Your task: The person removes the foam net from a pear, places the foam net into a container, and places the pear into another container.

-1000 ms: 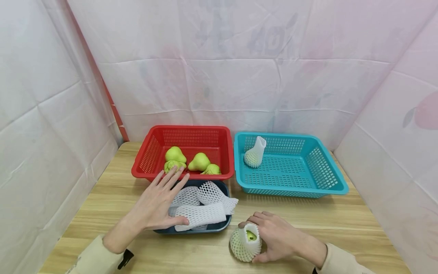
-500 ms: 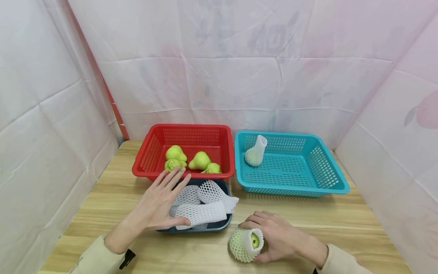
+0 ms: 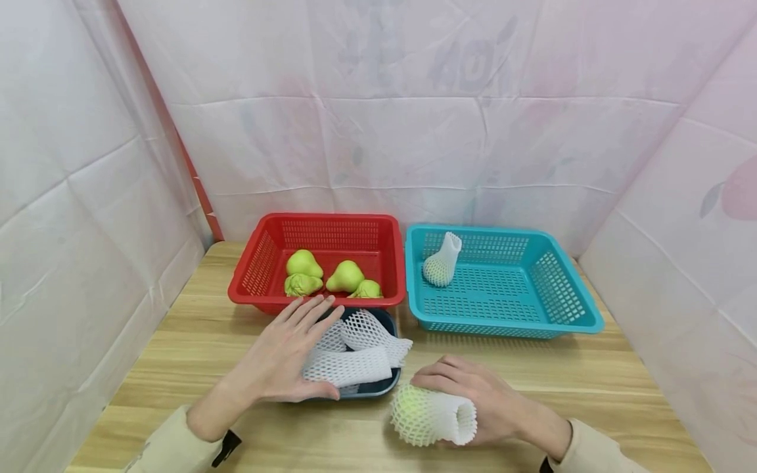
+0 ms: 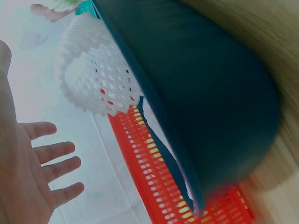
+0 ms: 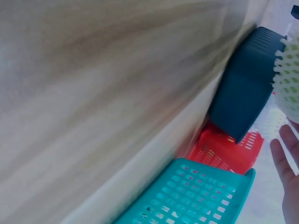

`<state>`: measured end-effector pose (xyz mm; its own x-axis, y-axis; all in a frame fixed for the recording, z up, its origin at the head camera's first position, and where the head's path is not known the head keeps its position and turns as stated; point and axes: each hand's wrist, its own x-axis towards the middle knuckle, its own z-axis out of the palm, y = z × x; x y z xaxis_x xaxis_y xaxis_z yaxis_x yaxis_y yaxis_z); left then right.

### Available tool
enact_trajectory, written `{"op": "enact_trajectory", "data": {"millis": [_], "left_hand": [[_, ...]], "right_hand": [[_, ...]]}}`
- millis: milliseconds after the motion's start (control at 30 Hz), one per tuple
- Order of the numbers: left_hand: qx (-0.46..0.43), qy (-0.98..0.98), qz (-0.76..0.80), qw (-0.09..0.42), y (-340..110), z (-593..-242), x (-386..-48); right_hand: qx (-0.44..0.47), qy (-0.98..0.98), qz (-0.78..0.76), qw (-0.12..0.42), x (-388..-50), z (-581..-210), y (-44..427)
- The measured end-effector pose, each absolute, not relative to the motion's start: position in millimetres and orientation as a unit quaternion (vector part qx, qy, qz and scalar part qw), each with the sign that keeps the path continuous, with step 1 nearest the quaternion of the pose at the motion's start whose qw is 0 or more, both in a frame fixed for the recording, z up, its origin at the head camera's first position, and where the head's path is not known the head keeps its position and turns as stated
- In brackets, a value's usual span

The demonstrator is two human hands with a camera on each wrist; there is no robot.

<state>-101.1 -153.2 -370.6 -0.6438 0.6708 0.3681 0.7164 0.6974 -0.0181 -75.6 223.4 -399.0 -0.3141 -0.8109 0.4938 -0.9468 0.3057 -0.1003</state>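
Note:
My right hand (image 3: pixel 476 394) holds a pear in a white foam net sleeve (image 3: pixel 422 415) above the front of the table. The sleeve's open end points right and the pear inside shows pale green through the mesh. In the right wrist view this pear (image 5: pixel 289 77) is cut off by the frame edge. My left hand (image 3: pixel 278 361) spreads its straight fingers over the left side of a dark blue tray (image 3: pixel 369 392), holding nothing. White foam net sleeves (image 3: pixel 349 368) lie in that tray. In the left wrist view one sleeve (image 4: pixel 93 70) sticks out past the tray's rim.
Behind the tray stands a red basket (image 3: pixel 331 223) with several green pears (image 3: pixel 345 277) near its front wall. A turquoise basket (image 3: pixel 503 328) beside it, on the right, holds one sleeved pear (image 3: pixel 442 261). White cloth (image 3: pixel 402 144) hangs around the wooden table (image 3: pixel 195 315).
The sleeved pear has tipped over in my right hand, its open end turning from upward to the right. My left hand has shifted slightly right over the tray.

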Motion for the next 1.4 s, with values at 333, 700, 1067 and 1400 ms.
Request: {"op": "enact_trajectory", "data": {"millis": [333, 700, 1067, 1400], "left_hand": [[-0.417, -0.889, -0.068, 0.174, -137.4, -364.0, -94.1], [-0.440, -0.881, -0.101, 0.142, -117.1, -361.5, -89.8], [-0.424, -0.885, -0.136, 0.135, -97.6, -362.1, -85.9], [-0.418, -0.888, -0.148, 0.122, -92.0, -361.6, -87.0]], "right_hand": [[0.603, -0.718, 0.193, 0.290, -91.4, -380.2, 212.1], [0.604, -0.705, 0.188, 0.320, -103.3, -368.0, 198.9], [0.597, -0.707, 0.196, 0.325, -112.1, -372.4, 188.7], [0.596, -0.701, 0.184, 0.347, -116.6, -372.9, 182.5]]}}
